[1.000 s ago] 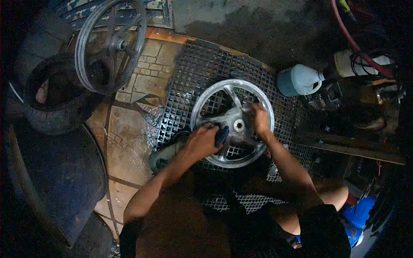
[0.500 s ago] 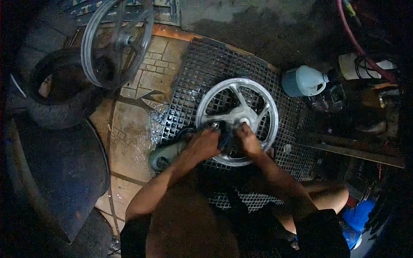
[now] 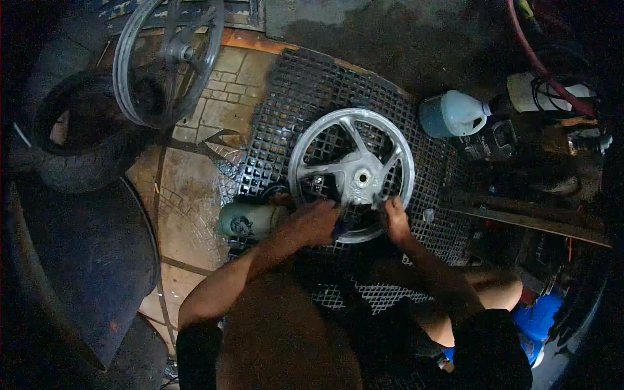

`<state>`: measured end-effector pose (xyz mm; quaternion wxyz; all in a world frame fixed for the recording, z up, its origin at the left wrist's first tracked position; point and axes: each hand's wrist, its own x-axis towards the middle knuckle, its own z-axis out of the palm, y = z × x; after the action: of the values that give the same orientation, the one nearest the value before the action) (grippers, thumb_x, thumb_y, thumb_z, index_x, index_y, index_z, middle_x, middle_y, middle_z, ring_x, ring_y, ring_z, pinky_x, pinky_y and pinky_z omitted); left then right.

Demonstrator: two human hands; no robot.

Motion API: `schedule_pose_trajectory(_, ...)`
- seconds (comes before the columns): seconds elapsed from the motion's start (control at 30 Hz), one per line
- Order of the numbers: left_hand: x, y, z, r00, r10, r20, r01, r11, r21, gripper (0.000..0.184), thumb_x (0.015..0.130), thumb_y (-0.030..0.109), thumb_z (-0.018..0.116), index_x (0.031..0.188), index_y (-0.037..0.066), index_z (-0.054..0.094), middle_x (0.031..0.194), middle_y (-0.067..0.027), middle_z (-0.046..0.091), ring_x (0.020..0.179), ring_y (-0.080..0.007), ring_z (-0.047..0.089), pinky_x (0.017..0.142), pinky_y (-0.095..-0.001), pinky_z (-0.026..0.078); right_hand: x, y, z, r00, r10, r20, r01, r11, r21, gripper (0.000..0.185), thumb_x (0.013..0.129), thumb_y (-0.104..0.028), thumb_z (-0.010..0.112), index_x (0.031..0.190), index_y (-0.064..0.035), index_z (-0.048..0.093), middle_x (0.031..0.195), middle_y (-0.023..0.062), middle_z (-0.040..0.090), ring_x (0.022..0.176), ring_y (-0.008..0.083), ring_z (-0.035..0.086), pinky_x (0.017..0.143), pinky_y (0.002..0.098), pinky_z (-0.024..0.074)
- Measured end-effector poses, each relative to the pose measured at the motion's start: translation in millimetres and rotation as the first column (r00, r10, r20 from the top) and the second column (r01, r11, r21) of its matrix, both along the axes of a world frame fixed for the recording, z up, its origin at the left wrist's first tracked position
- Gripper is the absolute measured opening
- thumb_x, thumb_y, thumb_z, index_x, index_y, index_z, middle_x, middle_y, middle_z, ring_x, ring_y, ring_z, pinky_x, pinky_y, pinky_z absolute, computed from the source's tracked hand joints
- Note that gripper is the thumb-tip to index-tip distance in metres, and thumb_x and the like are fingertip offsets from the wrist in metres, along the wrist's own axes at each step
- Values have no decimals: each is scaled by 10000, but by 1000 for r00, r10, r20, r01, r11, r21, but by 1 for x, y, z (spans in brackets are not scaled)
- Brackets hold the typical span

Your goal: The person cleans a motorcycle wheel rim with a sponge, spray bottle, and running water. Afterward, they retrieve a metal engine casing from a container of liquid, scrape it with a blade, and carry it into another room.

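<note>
Grid mat (image 3: 273, 133), wet, bearing one spoked wheel (image 3: 354, 188); left hand (image 3: 317, 222), right hand (image 3: 395, 220) at near side, grips cannot be told; green container (image 3: 261, 220), dark marking (image 3: 242, 226) unreadable.

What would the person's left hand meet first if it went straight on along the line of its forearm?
Most likely the hub of the spoked wheel, up and to the right of the left hand; depth is unclear, so it might pass above.
</note>
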<state>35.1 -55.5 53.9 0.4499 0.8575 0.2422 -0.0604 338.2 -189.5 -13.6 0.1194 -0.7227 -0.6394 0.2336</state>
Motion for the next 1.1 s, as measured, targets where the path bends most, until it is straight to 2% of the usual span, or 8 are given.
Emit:
schedule_pose_trajectory(0.03,2,-3,-4,1000,11,-11,-11,1000,-9,465,712,199,709,1113,20,555,1156,-195,554,1072,-367,562,923,-460,472,5,-6,1,971,181,158,-184,983,10,397,697,-8,663,1060,-18,503,975,217,453,886,440,514,719,448,453)
schedule_pose_trajectory(0.13,6,1,1,996,10,-90,-17,997,-71,642,670,247,756,1203,-2,498,1232,-210,515,1152,-378,498,981,-460,425,4,3,5,670,-450,-591,372,892,-257,334,726,-22,647,1039,-16,527,981,215,473,867,385,542,674,415,464)
schedule_pose_trajectory(0.2,6,-2,-1,998,56,-43,-57,998,-27,654,666,237,760,1214,-2,496,1235,-212,510,1155,-382,493,983,-458,423,12,14,0,989,-119,-91,123,992,38,273,744,-18,631,1005,-13,551,976,208,510,862,347,554,713,397,462)
schedule_pose_trajectory(0.27,2,-13,-17,982,139,128,-153,982,107,499,700,170,721,1145,22,549,1166,-198,539,1079,-377,545,931,-456,466,11,31,-43,593,-508,-624,569,813,-122,266,742,-9,635,996,-10,557,961,199,532,872,344,554,752,396,453)
schedule_pose_trajectory(0.57,6,1,2,989,137,47,-138,990,32,690,707,307,738,1285,36,476,1289,-211,495,1224,-386,435,1046,-465,361,26,129,-11,953,-303,3,284,900,332,285,754,1,646,1031,5,582,972,202,568,931,387,558,795,402,456)
schedule_pose_trajectory(0.77,-11,23,36,958,271,-88,-279,956,-94,580,737,245,708,1226,5,509,1177,-225,547,1176,-410,469,981,-465,415,50,147,-40,927,-359,110,332,921,206,254,762,-47,654,1011,-14,615,946,211,614,889,400,594,771,404,469)
schedule_pose_trajectory(0.87,-21,22,19,918,390,-73,-394,916,-72,544,746,292,705,1182,13,538,1123,-223,573,1118,-397,514,952,-465,433,-13,127,-7,969,-179,-172,205,967,150,249,744,-17,650,991,-17,616,940,203,614,886,384,593,778,408,471)
schedule_pose_trajectory(1.1,-48,10,12,875,462,-145,-461,886,45,516,767,323,672,1203,75,550,983,-223,633,929,-400,600,830,-475,493,-131,139,-23,969,245,42,-249,959,136,357,748,-39,629,1101,-43,574,1038,239,520,981,376,520,817,449,444)
